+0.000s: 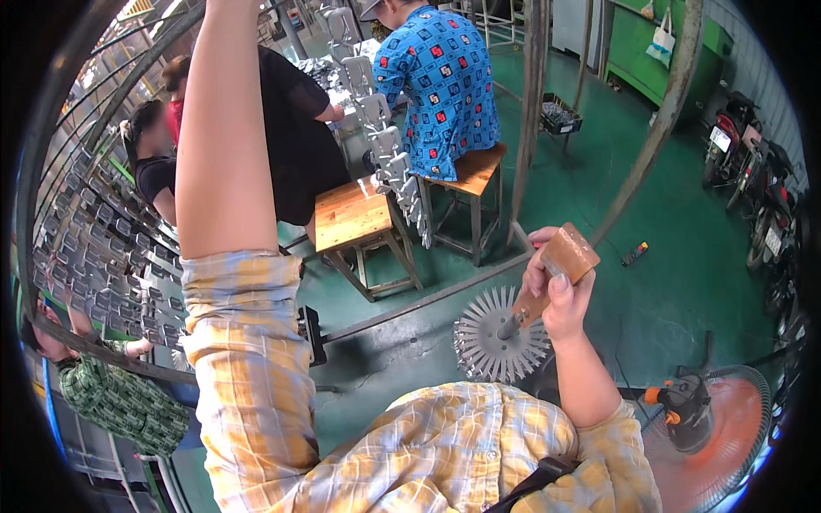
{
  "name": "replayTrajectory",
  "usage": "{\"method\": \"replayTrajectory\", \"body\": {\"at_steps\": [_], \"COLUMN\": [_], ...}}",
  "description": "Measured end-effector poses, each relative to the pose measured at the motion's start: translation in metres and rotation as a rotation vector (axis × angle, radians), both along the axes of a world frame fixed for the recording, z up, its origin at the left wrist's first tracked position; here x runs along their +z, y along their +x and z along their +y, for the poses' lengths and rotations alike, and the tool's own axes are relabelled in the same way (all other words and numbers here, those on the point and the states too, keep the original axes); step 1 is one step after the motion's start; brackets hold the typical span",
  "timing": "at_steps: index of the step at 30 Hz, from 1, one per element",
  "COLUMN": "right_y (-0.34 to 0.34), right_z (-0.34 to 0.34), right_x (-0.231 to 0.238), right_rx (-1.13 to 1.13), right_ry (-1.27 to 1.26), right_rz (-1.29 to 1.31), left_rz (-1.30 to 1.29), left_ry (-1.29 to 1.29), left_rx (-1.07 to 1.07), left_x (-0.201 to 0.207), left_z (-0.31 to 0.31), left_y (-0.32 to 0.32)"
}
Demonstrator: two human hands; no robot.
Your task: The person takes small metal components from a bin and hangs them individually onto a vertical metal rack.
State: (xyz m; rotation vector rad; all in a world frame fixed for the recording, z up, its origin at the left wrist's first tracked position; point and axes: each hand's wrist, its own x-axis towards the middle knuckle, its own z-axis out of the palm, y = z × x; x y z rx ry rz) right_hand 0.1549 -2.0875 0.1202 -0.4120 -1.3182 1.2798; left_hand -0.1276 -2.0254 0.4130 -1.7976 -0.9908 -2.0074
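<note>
In the head view, the right grip (564, 299) was closed around a brown block (571, 250), raised in front of the person's body and to the right. The thumb lay across the near side while the other fingers wrapped the far and left sides, presumably so that one hand alone could keep it steady. Another brown length (530, 311) showed below the fingers; whether it belonged to the block could not be told. Beyond it, a grey disc with radiating blades (481, 339) sat lower in the picture, partly covered by the brown length and a short dark rod (511, 326).

The left forearm (227, 128) stretched up past the top edge, so the left grip was out of sight, and I cannot tell how far open it was or what it had. Such a reach suggested something high up.

Grey metal parts (376, 111) hung one below another in a string, probably to hold them apart. More hanging parts (94, 231) filled the left side. Ahead, a co-worker in a blue patterned shirt (445, 77) sat on a wooden stool (479, 171) at a surface (369, 46) strewn with pieces. A fan (727, 427) stood near the person's right side, likely for air.
</note>
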Motion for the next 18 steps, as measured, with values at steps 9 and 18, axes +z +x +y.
{"method": "replayTrajectory", "body": {"at_steps": [9, 18], "right_y": [0.0, 0.005], "right_z": [0.004, 0.006], "right_x": [0.001, 0.005], "right_rx": [-0.009, 0.078], "right_ry": [0.018, 0.018], "right_rz": [-0.017, 0.027], "left_rz": [0.034, -0.037], "left_ry": [-0.059, -0.26], "left_rx": [0.149, -0.001], "left_x": [-0.014, -0.106], "left_z": [0.003, -0.039], "left_y": [0.012, 0.021]}}
